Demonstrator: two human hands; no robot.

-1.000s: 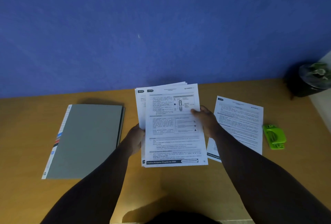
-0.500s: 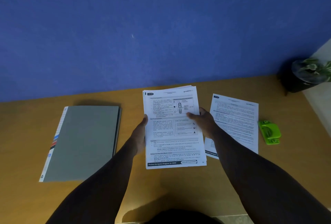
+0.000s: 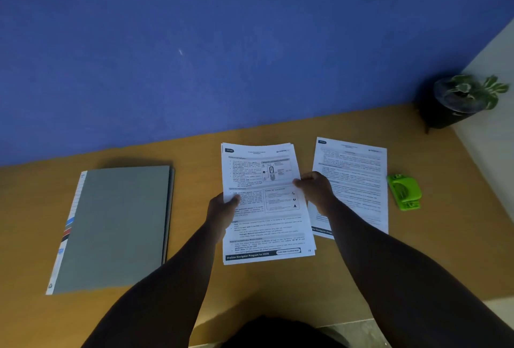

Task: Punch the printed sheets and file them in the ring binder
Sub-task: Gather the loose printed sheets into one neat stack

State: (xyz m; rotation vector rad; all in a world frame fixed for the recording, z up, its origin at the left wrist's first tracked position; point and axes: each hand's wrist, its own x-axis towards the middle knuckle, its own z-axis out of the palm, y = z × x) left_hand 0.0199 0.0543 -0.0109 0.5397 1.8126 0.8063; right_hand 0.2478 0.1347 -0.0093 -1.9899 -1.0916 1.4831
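Here, in the head view, a thin stack of printed sheets [image 3: 267,203] was held just above the worktop [image 3: 194,147] at the centre of the frame, its edges nearly squared. The left hand [image 3: 222,212] pinched the stack's left edge, thumb on top and the fingers hidden beneath; the right hand [image 3: 315,189] pinched the right edge likewise, thumb tip on the printed face. The paper was white, matte and densely printed, with a dark banner along the bottom. Such a stack was probably light and limp: held by one edge alone it would sag, and the smooth sheets could fan apart. Hence a grip at both long edges, near mid-height, suited it, with a tap on the worktop to align the sheets.

A second pile of printed pages [image 3: 353,180] lay flat at about 3 o'clock of the held stack, partly covered by the right forearm. Beyond it, still at 3 o'clock, sat a small green hole punch [image 3: 404,191], a hard, moulded, glossy body that appeared to be plastic. At 9 o'clock lay the closed ring binder [image 3: 116,225], a stiff grey rectangular cover with coloured index tabs along its left edge. A potted plant [image 3: 467,97] in a dark round pot stood at 2 o'clock, in the corner. The worktop looked like smooth tan wood laminate, against a blue textured wall [image 3: 222,41].
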